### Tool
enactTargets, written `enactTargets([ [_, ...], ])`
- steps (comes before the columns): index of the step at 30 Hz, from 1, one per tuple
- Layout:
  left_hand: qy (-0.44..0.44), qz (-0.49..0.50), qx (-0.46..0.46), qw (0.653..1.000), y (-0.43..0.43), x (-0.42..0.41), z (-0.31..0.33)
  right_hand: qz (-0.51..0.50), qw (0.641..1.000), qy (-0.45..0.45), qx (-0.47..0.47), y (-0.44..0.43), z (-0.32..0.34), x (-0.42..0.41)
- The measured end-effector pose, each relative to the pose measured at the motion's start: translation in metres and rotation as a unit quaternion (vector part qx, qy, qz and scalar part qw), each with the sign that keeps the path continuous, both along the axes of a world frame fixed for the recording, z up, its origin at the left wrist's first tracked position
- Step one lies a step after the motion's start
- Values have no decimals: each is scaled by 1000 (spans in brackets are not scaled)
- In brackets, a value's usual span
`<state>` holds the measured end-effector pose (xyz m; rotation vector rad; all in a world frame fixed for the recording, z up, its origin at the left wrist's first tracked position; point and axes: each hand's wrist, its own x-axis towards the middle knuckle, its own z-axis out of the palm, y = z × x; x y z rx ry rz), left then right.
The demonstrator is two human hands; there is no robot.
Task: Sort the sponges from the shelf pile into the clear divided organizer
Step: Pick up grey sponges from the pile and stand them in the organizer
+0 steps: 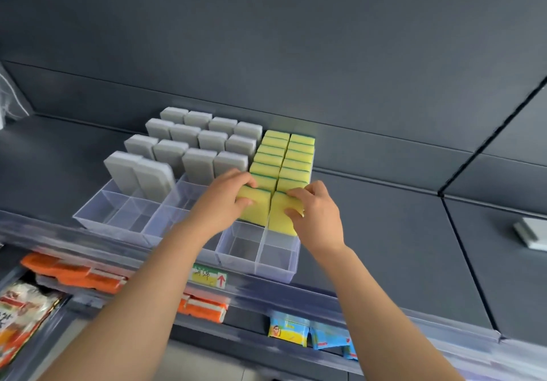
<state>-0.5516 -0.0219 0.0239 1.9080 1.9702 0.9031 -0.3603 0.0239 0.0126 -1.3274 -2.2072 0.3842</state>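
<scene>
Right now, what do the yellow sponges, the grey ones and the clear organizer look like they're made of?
The yellow sponges: soft matte foam, it seems, with a thin green scouring layer on one face. The organizer: clear hard plastic, glossy; the shelf shows through its walls. The grey sponges: matte foam-like blocks, texture too blurred to confirm.

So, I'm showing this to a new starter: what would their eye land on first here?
First, the bright block of yellow sponges standing in the right part of the clear divided organizer, beside rows of grey sponges on its left. At the block's front, the left hand grips the front-left yellow sponge and the right hand grips the front-right yellow sponge, both upright.
</scene>
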Motion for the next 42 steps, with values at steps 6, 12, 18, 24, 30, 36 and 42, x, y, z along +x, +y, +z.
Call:
enactTargets([
  [6, 16, 29, 33, 999, 2, 2, -16, -11, 1000, -12, 7, -4, -2, -2],
  [12, 41, 16, 39, 998, 5, 6, -15, -21, 999, -24, 20, -9, -4, -4],
  [18, 58, 3, 46, 997, 2, 4, -12, -29, 998, -42, 42, -11, -7, -3],
  [24, 109, 4, 83, 991, -4, 5, -4, -54, 995, -33, 78, -21, -6, 5],
  [30, 185, -40, 126, 974, -4, 38, 11, -110, 985, -119, 62, -32, -3, 39],
  [36, 247, -120, 104, 956, 10, 98, 11, -180, 967, -179, 26, -43, -5, 96],
  [42, 290, -180, 81, 937, 26, 168, 0, -243, 951, -193, 8, -53, -4, 170],
])
